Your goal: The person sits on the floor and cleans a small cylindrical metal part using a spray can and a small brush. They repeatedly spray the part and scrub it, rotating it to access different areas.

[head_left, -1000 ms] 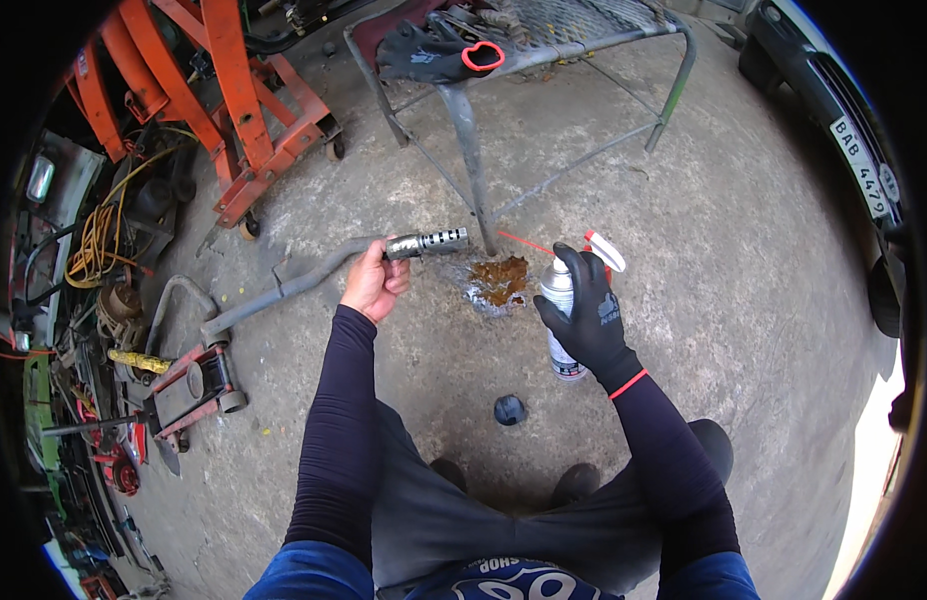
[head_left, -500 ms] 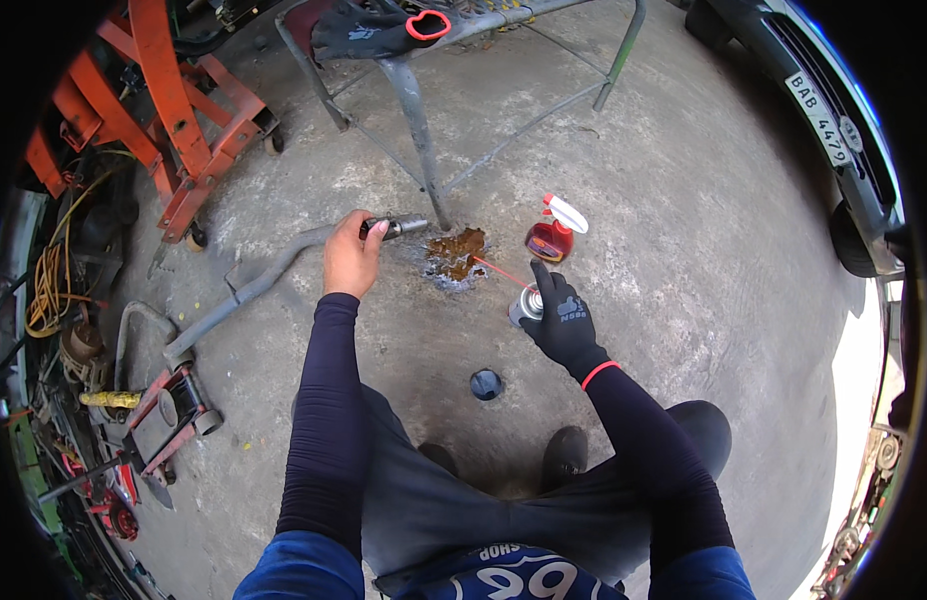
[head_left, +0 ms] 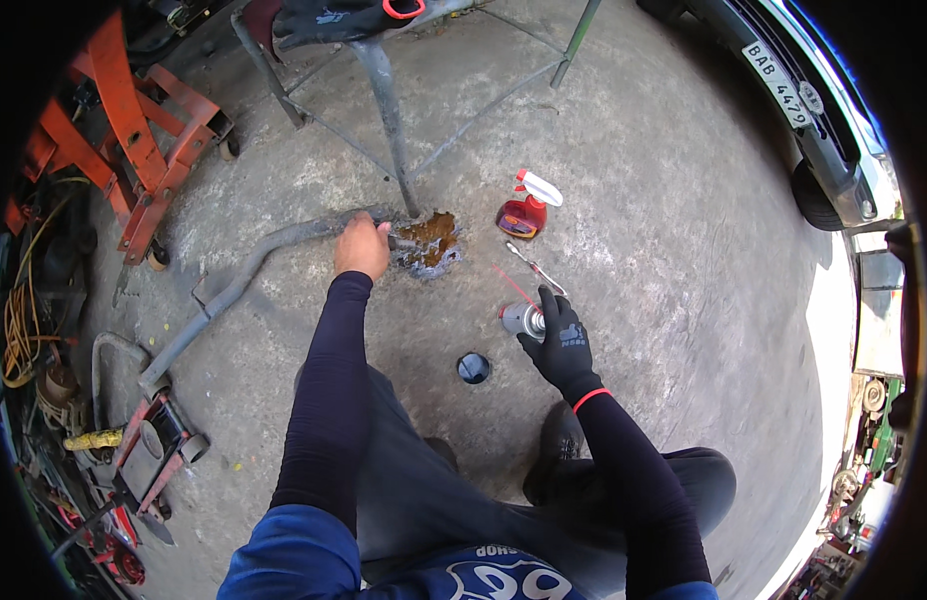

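**A:** Where do we have our hands?

**B:** Our bare left hand [head_left: 362,247] is curled tight over the near end of the grey pipe [head_left: 274,243]. The fingers are wrapped right round it, with no gap showing. The rest of the pipe runs away from the knuckles along the concrete floor [head_left: 664,200].

**A:** And the gloved one?

**B:** Our right hand [head_left: 561,340] is in a black glove, with the fingers closed around the spray can [head_left: 522,320]. The can sits just ahead of the fingertips and looks low to the floor, though we cannot tell if it rests there. Its thin red straw [head_left: 514,287] points out beyond the fingertips.

**A:** How far along do we look?

**B:** We would judge partway. The can's dark cap [head_left: 474,368] is off and lies behind the left side of the gloved fingers. A wet rusty patch [head_left: 431,243] spreads right at the tips of our left fingers, under the pipe end, so something has already run out or been sprayed there. But the can is apart from the pipe end and the straw is not aimed into it.

**A:** Anything else close?

**B:** A red spray bottle [head_left: 525,208] with a white trigger lies beyond the can, and a slim metal tool [head_left: 536,268] is between them. A metal stand's leg [head_left: 386,120] comes down just past our left knuckles. An orange hoist [head_left: 134,150] stands well off to that hand's outer side.
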The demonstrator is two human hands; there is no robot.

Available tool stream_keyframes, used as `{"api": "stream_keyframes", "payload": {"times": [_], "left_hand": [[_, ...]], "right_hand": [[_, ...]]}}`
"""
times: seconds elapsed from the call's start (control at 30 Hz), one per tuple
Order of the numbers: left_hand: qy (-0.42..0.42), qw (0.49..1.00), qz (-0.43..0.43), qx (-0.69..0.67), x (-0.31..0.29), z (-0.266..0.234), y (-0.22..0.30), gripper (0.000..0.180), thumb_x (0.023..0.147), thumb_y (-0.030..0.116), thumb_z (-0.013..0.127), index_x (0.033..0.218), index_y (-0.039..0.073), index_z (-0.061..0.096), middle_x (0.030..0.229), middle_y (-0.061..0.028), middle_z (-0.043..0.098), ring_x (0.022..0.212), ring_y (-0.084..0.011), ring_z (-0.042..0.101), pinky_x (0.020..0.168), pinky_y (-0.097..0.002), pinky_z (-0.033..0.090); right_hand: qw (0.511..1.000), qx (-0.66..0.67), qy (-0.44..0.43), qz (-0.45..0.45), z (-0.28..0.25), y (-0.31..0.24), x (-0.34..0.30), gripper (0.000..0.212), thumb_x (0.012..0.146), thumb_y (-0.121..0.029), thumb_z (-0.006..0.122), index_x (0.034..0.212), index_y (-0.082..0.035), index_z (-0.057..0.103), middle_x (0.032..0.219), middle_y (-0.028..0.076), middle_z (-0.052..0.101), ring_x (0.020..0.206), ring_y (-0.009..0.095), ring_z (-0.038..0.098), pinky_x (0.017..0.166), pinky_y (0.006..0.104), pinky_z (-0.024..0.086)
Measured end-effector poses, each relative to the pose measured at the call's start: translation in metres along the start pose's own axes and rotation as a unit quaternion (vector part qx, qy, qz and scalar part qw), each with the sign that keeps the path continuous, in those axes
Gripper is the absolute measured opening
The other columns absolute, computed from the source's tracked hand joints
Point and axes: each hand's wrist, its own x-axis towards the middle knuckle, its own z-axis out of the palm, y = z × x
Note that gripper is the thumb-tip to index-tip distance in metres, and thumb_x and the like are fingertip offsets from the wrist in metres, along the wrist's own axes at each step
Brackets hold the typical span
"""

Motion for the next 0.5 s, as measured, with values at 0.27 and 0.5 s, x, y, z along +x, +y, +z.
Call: {"api": "stream_keyframes", "payload": {"times": [0.27,0.5], "left_hand": [[-0.046,0.997,-0.034,-0.050,-0.005,0.001,0.006,0.032,0.103,0.026,0.064,0.115,-0.003,0.060,0.108,-0.0245,0.070,0.101,-0.0371,0.072,0.086,-0.0473,0.057],[-0.090,0.832,-0.138,-0.530,-0.038,-0.075,0.004,0.018,0.110,0.024,0.056,0.120,0.010,0.058,0.116,-0.0040,0.067,0.100,-0.0186,0.070,0.085,-0.0315,0.054]], "right_hand": [[0.995,-0.042,-0.048,-0.081,-0.024,0.011,0.022,0.090,0.084,-0.056,0.078,0.150,-0.005,0.045,0.122,0.022,0.062,0.109,0.042,0.065,0.091,0.0515,0.053],[0.991,0.105,-0.022,-0.086,-0.088,0.031,0.083,0.074,0.089,-0.054,0.077,0.137,-0.002,0.057,0.118,0.022,0.066,0.105,0.037,0.068,0.087,0.0476,0.055]]}}
